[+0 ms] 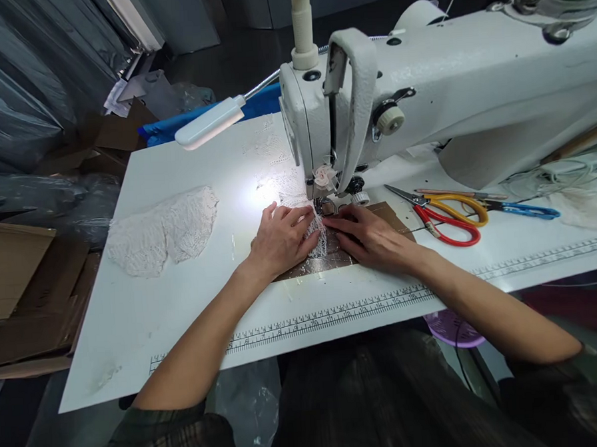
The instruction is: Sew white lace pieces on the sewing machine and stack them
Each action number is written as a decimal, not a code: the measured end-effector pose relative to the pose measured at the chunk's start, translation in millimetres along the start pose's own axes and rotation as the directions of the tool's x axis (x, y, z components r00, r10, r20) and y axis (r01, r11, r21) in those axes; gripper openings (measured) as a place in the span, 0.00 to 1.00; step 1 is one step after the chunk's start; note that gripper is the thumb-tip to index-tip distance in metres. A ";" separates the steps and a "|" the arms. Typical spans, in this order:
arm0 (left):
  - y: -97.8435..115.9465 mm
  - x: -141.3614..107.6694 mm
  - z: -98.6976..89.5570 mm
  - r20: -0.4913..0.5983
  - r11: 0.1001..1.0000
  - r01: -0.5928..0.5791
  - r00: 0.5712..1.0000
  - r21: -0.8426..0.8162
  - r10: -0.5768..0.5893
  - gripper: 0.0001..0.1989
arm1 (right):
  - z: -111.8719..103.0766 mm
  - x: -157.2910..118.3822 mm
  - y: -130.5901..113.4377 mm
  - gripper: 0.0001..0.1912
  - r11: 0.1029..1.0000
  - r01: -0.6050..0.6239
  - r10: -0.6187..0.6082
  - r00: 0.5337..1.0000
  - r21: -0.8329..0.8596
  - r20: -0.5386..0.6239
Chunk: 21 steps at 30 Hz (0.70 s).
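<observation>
White lace (318, 239) lies under the needle area of a white sewing machine (301, 126), over a brown plate. My left hand (283, 237) rests flat on the lace from the left, its fingers spread a little. On the right side of the lace, my right hand (372, 236) has its fingers bent, with the index fingertip at the lace edge close to the presser foot. Whether those fingers pinch the fabric is too small to tell. More lace extends behind my left hand under the lamp's light.
A second lace piece (163, 230) lies on the white table (193, 309) at left. Red-and-yellow scissors (448, 219) and blue-handled snips (522, 210) lie at right. A lamp (210, 123) hangs over the back. A printed ruler (328, 317) runs along the front edge.
</observation>
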<state>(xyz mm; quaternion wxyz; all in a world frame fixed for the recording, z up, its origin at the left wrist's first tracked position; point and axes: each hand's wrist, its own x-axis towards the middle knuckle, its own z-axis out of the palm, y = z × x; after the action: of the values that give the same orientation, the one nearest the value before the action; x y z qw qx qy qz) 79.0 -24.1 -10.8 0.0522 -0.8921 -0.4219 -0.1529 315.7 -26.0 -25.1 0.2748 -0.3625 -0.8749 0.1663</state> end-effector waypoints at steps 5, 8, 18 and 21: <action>-20.4 -1.3 -19.9 -0.090 1.000 -0.002 0.996 -0.030 0.000 0.15 | -6.8 0.3 -1.3 0.21 0.994 -0.107 0.109 0.993 0.032 -0.053; -20.6 -3.5 -33.0 -0.047 0.991 -0.042 0.998 -0.126 0.037 0.12 | -7.8 1.5 -1.3 0.21 0.993 -0.109 0.113 0.990 0.055 -0.079; -6.0 -9.9 -15.2 0.060 0.889 -0.042 0.995 -0.457 0.078 0.10 | -9.6 3.2 2.9 0.18 0.991 -0.101 0.108 0.991 0.090 -0.073; -6.1 -11.0 -15.5 0.039 0.865 -0.029 0.998 -0.500 0.056 0.09 | -18.7 6.0 6.5 0.17 0.992 -0.049 0.044 0.998 0.116 0.048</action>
<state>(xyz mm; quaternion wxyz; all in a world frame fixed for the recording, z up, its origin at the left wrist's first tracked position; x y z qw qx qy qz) 64.2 -31.8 0.2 -0.1877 -0.8880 -0.3496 -0.2324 327.0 -15.5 -11.3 0.2719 -0.3623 -0.8608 0.2320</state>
